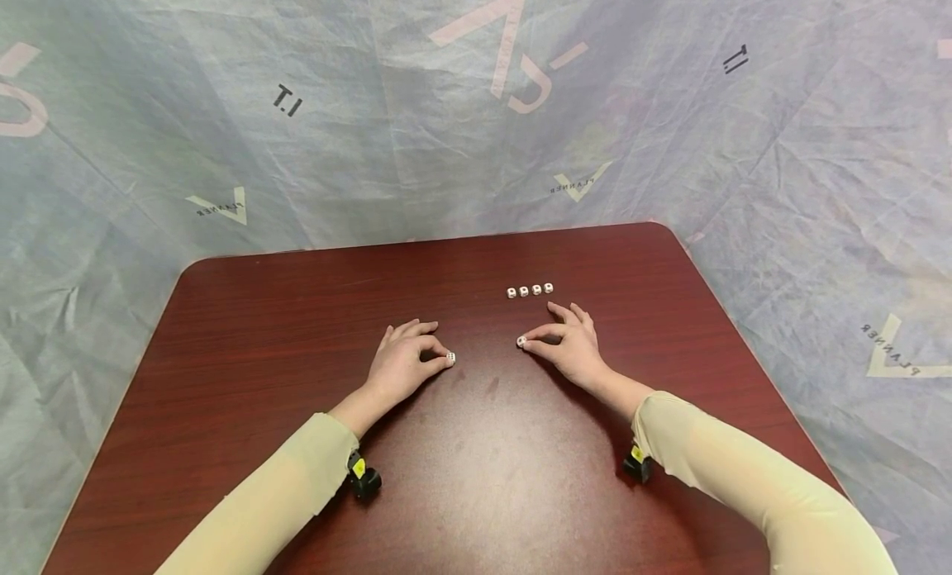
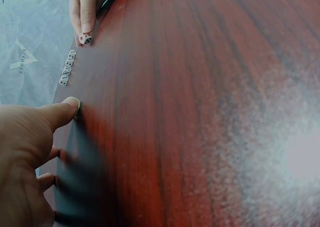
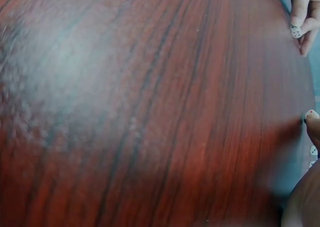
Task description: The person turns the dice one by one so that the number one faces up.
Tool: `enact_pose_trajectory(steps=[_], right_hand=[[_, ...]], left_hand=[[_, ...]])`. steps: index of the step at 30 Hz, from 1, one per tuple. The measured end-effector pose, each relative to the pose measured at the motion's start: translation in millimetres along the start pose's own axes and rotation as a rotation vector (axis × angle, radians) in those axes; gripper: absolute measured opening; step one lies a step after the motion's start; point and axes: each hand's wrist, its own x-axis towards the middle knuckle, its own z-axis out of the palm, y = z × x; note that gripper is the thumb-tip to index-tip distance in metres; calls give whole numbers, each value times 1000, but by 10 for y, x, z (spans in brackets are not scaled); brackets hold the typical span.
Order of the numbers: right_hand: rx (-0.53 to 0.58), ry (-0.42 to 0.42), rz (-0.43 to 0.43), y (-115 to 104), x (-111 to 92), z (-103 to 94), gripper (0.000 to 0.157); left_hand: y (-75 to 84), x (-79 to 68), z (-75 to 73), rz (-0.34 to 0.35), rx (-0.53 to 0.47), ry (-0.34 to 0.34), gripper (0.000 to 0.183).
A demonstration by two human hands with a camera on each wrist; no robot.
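My left hand point(image 1: 402, 364) pinches a white die point(image 1: 450, 358) between thumb and forefinger, low over the table left of centre. Across from it, my right hand point(image 1: 571, 348) pinches another white die point(image 1: 521, 342) by its sides, a red dot showing on it in the left wrist view. Behind the right hand, several white dice point(image 1: 524, 292) stand side by side in a short row. In the left wrist view the thumb point(image 2: 65, 112) mostly hides the left die. The right wrist view shows the left die point(image 3: 296, 31) with dark pips.
The dark red wooden table point(image 1: 297, 311) has rounded far corners and a bright glare near its front. Grey printed cloth point(image 1: 357, 129) hangs behind it and at both sides. Small black cameras point(image 1: 364, 480) are strapped at both wrists.
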Motion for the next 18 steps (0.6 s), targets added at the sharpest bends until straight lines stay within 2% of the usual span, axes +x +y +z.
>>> enact_pose_trajectory(steps=[18], right_hand=[[-47,-16,-28,21,-35,-34,10]], left_hand=[[22,-11,-21,-2,-6,-8,10]])
